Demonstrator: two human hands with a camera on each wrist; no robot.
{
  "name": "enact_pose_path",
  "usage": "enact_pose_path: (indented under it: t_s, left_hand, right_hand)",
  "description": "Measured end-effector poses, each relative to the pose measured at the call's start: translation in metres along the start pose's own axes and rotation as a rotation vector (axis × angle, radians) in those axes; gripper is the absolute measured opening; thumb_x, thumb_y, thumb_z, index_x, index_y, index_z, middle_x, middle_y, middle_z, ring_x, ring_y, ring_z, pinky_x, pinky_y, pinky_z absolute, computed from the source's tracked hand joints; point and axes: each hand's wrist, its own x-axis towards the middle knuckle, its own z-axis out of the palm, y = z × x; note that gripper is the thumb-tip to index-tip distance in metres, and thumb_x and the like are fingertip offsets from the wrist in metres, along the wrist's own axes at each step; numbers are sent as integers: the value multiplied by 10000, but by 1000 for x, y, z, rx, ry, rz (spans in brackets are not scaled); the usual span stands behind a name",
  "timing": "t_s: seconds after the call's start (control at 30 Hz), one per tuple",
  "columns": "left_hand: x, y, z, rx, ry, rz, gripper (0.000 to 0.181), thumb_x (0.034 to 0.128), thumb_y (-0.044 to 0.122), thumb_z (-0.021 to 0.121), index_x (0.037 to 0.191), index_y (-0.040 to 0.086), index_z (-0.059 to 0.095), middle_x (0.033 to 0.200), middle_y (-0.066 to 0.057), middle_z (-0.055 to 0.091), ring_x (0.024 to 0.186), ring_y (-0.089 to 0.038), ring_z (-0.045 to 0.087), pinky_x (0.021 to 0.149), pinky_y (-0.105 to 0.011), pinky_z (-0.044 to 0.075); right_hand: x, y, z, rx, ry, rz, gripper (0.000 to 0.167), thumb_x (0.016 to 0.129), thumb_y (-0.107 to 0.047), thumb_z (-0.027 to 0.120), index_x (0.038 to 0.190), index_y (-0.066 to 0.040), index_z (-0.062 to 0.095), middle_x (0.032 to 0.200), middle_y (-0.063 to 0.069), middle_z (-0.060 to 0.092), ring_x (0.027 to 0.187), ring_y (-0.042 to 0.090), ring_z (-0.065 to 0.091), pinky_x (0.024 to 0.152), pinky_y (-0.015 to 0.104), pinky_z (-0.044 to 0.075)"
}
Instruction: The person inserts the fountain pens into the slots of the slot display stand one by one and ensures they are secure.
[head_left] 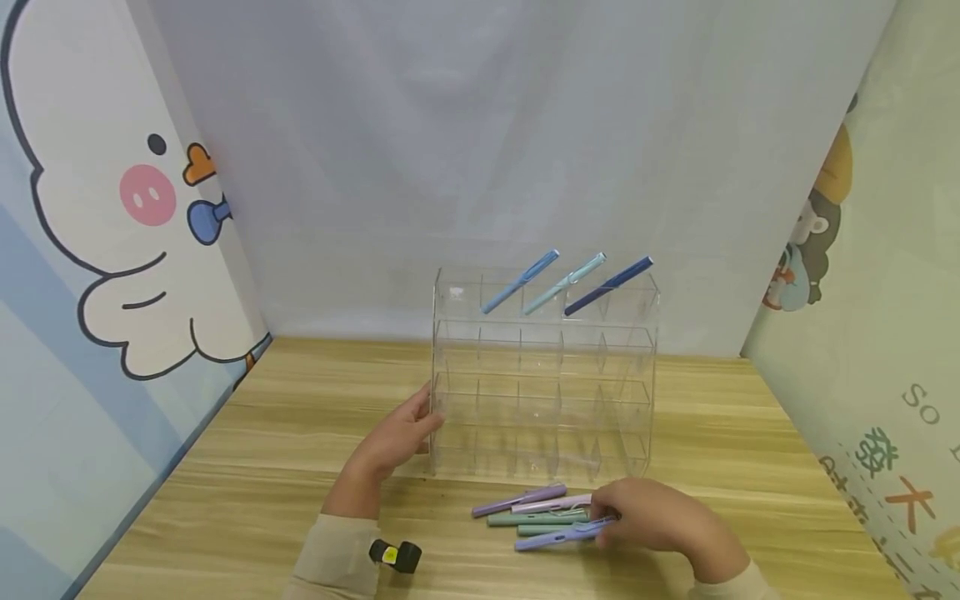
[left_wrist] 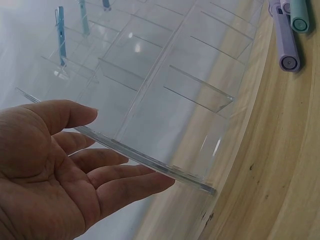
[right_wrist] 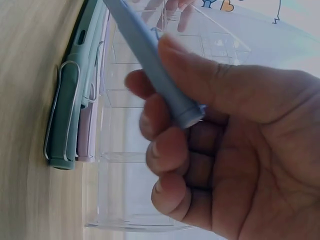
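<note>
A clear acrylic pen rack [head_left: 540,408] with tiers of compartments stands on the table. My left hand [head_left: 401,433] holds its left side edge, thumb in front and fingers along the outer side [left_wrist: 100,175]. At the front right, my right hand [head_left: 645,517] pinches a periwinkle-blue pen [head_left: 555,537] between thumb and fingers; in the right wrist view the pen [right_wrist: 150,55] slants up from the fingertips. Beside it lie a purple pen [head_left: 517,500], a pale pink pen [head_left: 551,504] and green pens [head_left: 525,518]. My right hand partly covers their right ends.
In the rack's top tier lean a blue pen [head_left: 521,282], a pale aqua pen [head_left: 566,283] and a navy pen [head_left: 609,286]. A black strap piece with a yellow mark [head_left: 393,555] is at the left sleeve. A pale curtain [head_left: 487,150] hangs behind the wooden table [head_left: 225,500].
</note>
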Motion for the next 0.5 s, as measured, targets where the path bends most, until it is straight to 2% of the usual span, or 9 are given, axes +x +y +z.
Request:
enact_pose_path:
  t_s: [0.1,0.23,0.37,0.5]
  left_hand:
    - [-1,0,0,-1,6,-10,689,1035,359,497,1592,296,97,1631,-92,211,1452,-347,296,1042,-562,418]
    - [-2,1,0,-2,15,-12,692,1028,374,508,1590,302,111,1627,-89,227,1447,-343,308,1037,-553,425]
    - [-3,3,1,0,18,-9,666,1037,338,498,1590,303,128,1617,-85,257,1441,-345,319,1036,-557,424]
    - [-3,4,1,1,25,-11,640,1045,275,487,1585,315,146,1614,-81,266,1440,-346,321,1033,-561,427]
  right_hand:
    - [1,-1,-2,19,39,-21,161,860,-363,733,839,-249,621,770,-154,552,665,13,459,603,241,412]
    - [3,-2,-5,151,91,-70,151,927,-400,651,915,-253,620,781,-110,603,669,3,513,596,225,448]
    - [4,-1,-6,324,128,-136,164,975,-343,601,1023,-187,618,962,-17,683,901,93,661,740,260,549]
    - [6,2,-7,485,189,-208,221,1014,-226,554,1168,-72,594,1148,135,677,1050,175,674,824,337,578]
